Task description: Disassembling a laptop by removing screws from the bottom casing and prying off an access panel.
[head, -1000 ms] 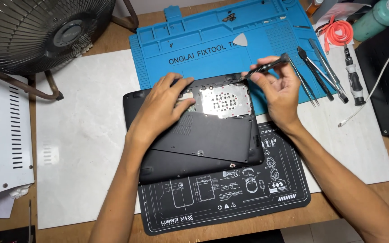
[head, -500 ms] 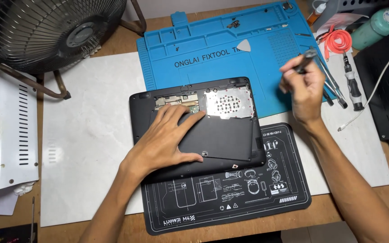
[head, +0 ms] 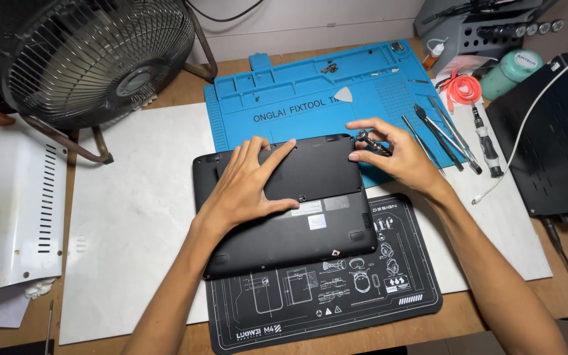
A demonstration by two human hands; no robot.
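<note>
Left hand spread flat on the black laptop — right hand pinching a screwdriver — wooden desk.

**Bench clutter around me**

Metal desk fan far left at the back; white vented metal cover below it, at the left edge; white sheet over the wooden desk; blue silicone repair mat ahead of me, with a white triangular pick on it; row of spare tools along that mat's right edge; black printed mat nearest me; red coiled cable and teal jar back right; black perforated box far right, a white cable draped across it.
</note>
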